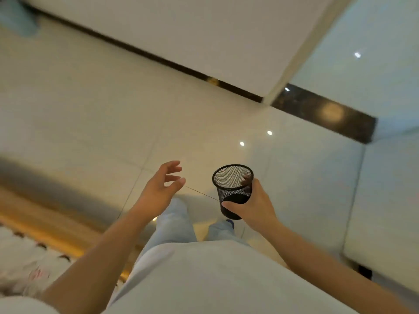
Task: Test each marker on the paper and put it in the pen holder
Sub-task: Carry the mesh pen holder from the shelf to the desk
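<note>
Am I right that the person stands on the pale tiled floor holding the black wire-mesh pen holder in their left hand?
Not quite: the head view shows the black wire-mesh pen holder gripped in the right hand. The left hand is open and holds nothing.

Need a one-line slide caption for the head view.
Standing over a tiled floor, right hand grips an empty black mesh pen holder; left hand open, holding nothing.
</note>
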Motion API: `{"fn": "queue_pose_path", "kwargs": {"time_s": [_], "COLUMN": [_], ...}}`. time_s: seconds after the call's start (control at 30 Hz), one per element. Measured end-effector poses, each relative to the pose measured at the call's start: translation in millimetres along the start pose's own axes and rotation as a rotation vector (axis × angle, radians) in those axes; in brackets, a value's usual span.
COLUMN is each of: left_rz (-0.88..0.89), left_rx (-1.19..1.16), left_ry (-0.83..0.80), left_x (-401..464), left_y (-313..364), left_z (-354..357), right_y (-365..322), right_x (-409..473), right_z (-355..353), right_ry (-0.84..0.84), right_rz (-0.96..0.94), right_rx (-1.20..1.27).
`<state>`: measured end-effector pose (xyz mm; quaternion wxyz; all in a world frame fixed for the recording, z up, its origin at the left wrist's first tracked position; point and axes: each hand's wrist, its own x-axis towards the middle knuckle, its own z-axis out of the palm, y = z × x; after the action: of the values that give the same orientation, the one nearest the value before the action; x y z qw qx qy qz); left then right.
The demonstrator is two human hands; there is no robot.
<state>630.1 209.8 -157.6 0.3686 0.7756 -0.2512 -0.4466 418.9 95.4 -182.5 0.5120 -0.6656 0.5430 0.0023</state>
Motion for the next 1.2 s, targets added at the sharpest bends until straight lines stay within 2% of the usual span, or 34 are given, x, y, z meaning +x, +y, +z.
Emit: {"fn": "queue_pose_path", "kwargs": {"time_s": [0.13, 0.27, 0.4, 0.57, 0.73, 0.9, 1.03, 1.2], "left_rz": [-0.112, -0.213, -0.223, -0.228, -0.242, -0.419, -0.506, -0.585], "left_rx": [-0.109, -0.168, -0.19, -0.3, -0.397, -0.544, -0.621, -0.656], "left_ry": [0.187, 0.253, 0.325, 0.53, 0.696, 0.833, 0.963, 1.046], "left_x": [-16.0, -25.7, -20.1, 6.7, 57.5, 93.7, 104.5, 123.1], "left_y": [-50.5, -94.0, -121.3, -133.1, -154.6, -185.0, -201.7, -219.1], "left_z": [-91.6, -189.4, -287.3, -392.0, -487.9, -576.3, -640.2, -712.0], "right_y": [-73.7, -152.6, -237.7, -326.9, -403.9, -517.9, -623.5, -742.6], "right_x": [33.5, 66.6, 100.9, 145.5, 210.7, 293.5, 335.5, 361.6], "right_z": [75.0, 152.3, 221.9, 289.1, 370.2, 464.3, 534.7, 626.2], "right_ry": [-0.174, -0.256, -0.304, -0.366, -0.455, -0.553, -0.653, -0.757], "right_rz": [-0.07, -0.076, -0.178, -0.227, -0.214, -0.217, -0.321, -0.397], "right_rx": [-0.079, -0.094, -0.166, -0.202, -0.256, -0.342, -0.476, -0.486]}}
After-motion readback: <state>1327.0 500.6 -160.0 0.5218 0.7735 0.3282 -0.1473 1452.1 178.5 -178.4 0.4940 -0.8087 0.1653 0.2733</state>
